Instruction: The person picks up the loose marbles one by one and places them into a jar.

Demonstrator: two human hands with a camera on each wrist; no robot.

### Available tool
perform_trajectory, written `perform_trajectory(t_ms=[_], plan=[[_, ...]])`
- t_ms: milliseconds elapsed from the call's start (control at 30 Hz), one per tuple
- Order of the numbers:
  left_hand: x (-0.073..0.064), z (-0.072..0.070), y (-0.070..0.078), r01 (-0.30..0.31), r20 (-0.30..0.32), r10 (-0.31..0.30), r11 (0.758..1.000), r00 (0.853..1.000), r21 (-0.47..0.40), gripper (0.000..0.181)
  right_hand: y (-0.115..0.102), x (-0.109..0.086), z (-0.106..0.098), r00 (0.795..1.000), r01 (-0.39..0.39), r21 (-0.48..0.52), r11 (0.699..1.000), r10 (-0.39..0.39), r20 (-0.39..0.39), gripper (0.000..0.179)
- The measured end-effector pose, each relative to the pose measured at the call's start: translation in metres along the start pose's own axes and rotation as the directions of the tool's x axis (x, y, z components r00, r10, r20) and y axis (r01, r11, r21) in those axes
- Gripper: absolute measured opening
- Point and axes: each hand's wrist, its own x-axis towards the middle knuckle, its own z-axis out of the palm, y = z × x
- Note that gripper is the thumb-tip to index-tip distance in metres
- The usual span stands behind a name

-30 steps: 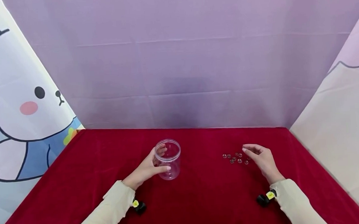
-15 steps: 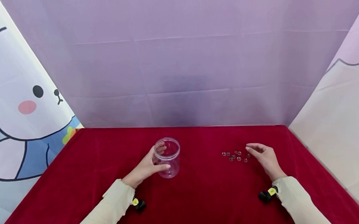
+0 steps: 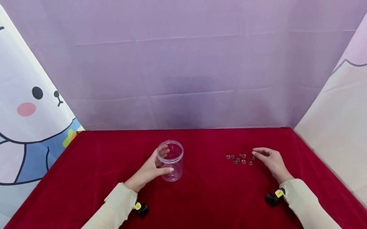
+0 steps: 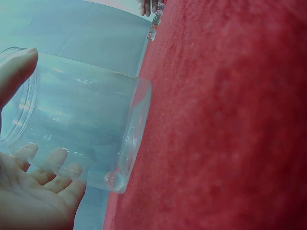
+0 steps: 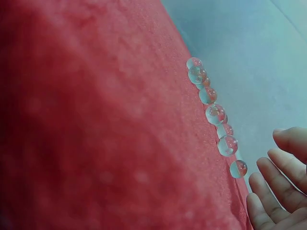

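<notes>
My left hand (image 3: 147, 171) holds a clear plastic jar (image 3: 175, 168), thumb on the near side and fingers around the far side. The jar stands upright and lidless on the red cloth. In the left wrist view a clear glass marble (image 4: 114, 180) shows at the bottom of the jar. My right hand (image 3: 270, 161) hovers at the right end of a loose cluster of clear marbles (image 3: 243, 161). In the right wrist view its thumb (image 5: 290, 140) is apart from the fingers, with nothing between them, close beside the nearest marble (image 5: 238, 168).
Red cloth (image 3: 203, 196) covers the table. A lilac curtain (image 3: 183, 59) hangs along the back edge, with cartoon-printed panels (image 3: 26, 81) at both sides. Each wrist carries a small black camera (image 3: 143, 210) below the sleeve.
My right hand has drawn a little to the right, off the marbles, so the rightmost one shows fully. The left hand and jar hold still while the head view shifts slightly.
</notes>
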Motion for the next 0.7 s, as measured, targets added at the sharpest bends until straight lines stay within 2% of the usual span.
perform_trajectory(t_ms=[467,700], plan=[[0.0006,-0.0004,0.0005,-0.008,0.008,0.008,1.0,1.0,-0.009,0.086,0.0014,0.0011,-0.0028,0.996,-0.05,-0.055,0.997,0.054,0.078,0.049],[0.0015,-0.0004,0.0004,0.015,0.003,-0.015,1.0,1.0,-0.012,0.085,0.0051,0.0033,-0.0047,0.992,-0.06,-0.1,0.993,0.07,0.105,0.047]])
